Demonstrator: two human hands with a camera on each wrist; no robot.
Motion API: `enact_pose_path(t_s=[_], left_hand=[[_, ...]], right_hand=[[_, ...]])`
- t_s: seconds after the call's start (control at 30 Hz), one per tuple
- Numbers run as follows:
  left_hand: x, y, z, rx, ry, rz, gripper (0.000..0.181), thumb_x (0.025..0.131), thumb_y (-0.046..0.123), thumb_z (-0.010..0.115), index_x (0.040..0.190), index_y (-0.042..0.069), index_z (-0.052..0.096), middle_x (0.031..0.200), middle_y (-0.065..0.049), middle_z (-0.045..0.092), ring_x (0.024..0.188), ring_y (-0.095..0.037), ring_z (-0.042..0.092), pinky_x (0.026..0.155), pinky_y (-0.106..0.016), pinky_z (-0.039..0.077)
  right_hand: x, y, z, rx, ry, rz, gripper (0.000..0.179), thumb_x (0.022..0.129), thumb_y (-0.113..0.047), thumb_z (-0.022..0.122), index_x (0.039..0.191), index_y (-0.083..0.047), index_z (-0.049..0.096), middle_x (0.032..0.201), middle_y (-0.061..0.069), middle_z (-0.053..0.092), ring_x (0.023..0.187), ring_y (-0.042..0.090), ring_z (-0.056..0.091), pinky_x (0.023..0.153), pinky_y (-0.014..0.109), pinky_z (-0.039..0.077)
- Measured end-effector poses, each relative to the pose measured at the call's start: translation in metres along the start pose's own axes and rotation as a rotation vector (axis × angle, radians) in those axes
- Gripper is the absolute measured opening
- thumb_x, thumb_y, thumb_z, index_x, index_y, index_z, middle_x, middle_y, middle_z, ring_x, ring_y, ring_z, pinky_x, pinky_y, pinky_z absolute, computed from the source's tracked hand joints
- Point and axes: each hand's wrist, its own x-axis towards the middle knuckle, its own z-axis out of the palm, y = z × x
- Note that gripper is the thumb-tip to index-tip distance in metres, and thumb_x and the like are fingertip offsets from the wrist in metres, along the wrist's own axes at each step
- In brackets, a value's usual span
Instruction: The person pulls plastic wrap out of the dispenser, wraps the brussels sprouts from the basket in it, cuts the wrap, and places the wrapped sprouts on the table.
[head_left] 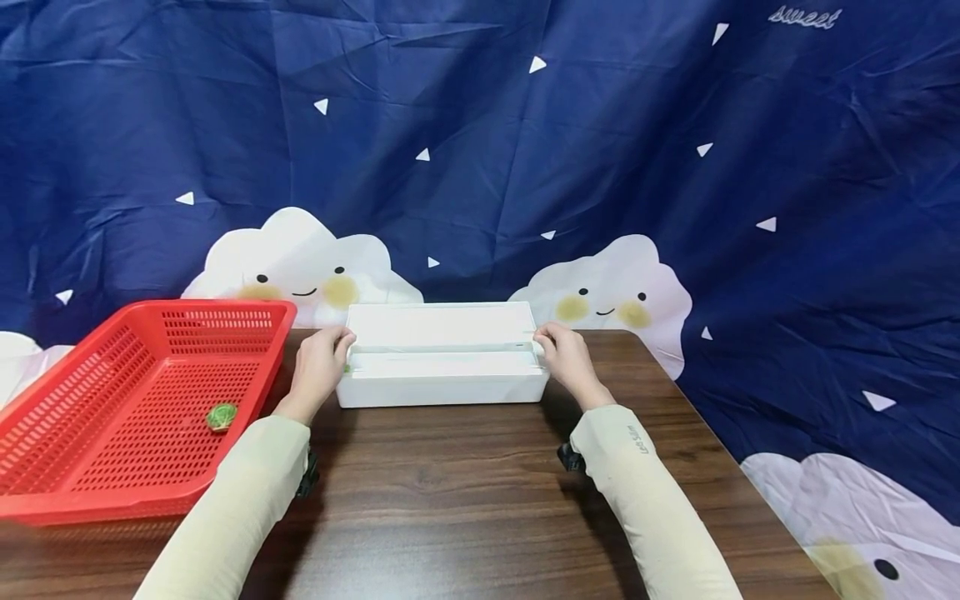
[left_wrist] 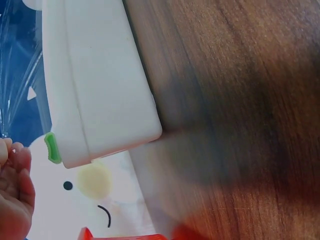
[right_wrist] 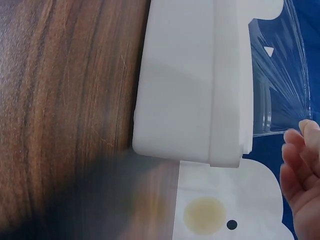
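crossing the brown table (head_left: 435, 500), two pale sleeves (head_left: 232, 508) run up from five and seven o'clock. at ten o'clock sits a red basket (head_left: 112, 503) with a small green ball (head_left: 221, 417) inside, near its three o'clock wall. farther out, the left hand (head_left: 318, 367) at eleven and the right hand (head_left: 572, 362) at one have their fingers curled in, nearly closed, each pinching an edge of clear film (right_wrist: 277, 95) that rises creased from the white box (head_left: 442, 390). that box rests on the table at twelve, between the hands, a green piece (left_wrist: 52, 148) showing at its nine o'clock end. behind everything hangs a blue cloth (head_left: 480, 100) printed with clouds (head_left: 296, 267). the step in hand looks like drawing film out of the box; the next move likely calls for both hands pulling evenly, pinches firm, so the film doesn't bunch.
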Motion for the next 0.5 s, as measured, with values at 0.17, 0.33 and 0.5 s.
enact_pose_path(t_s=[0.17, 0.33, 0.5], left_hand=[[-0.0004, 0.001, -0.0002, -0.062, 0.01, -0.011, 0.011, 0.091, 0.01, 0.058, 0.09, 0.001, 0.064, 0.073, -0.013, 0.063, 0.069, -0.026, 0.059, 0.064, -0.037, 0.044], [-0.0022, 0.0021, -0.0021, -0.096, 0.005, -0.019, 0.011, 0.091, 0.01, 0.058, 0.091, 0.0, 0.063, 0.073, -0.013, 0.064, 0.068, -0.024, 0.061, 0.06, -0.035, 0.044], [-0.0029, 0.003, -0.0055, -0.099, 0.015, 0.012, 0.011, 0.091, 0.01, 0.058, 0.09, 0.0, 0.064, 0.072, -0.012, 0.063, 0.069, -0.024, 0.061, 0.061, -0.035, 0.044]], right_hand=[[-0.0015, 0.0001, -0.0023, 0.089, 0.014, 0.031, 0.011, 0.091, -0.008, 0.057, 0.083, -0.003, 0.062, 0.078, 0.009, 0.062, 0.07, 0.022, 0.059, 0.068, 0.037, 0.047], [-0.0021, -0.0004, -0.0042, 0.136, 0.027, 0.029, 0.012, 0.09, -0.007, 0.056, 0.081, -0.003, 0.062, 0.074, 0.01, 0.063, 0.07, 0.022, 0.06, 0.067, 0.036, 0.047], [-0.0031, -0.0023, -0.0075, 0.168, 0.023, 0.049, 0.013, 0.091, -0.006, 0.056, 0.079, -0.003, 0.061, 0.07, 0.008, 0.061, 0.066, 0.02, 0.055, 0.062, 0.03, 0.044]])
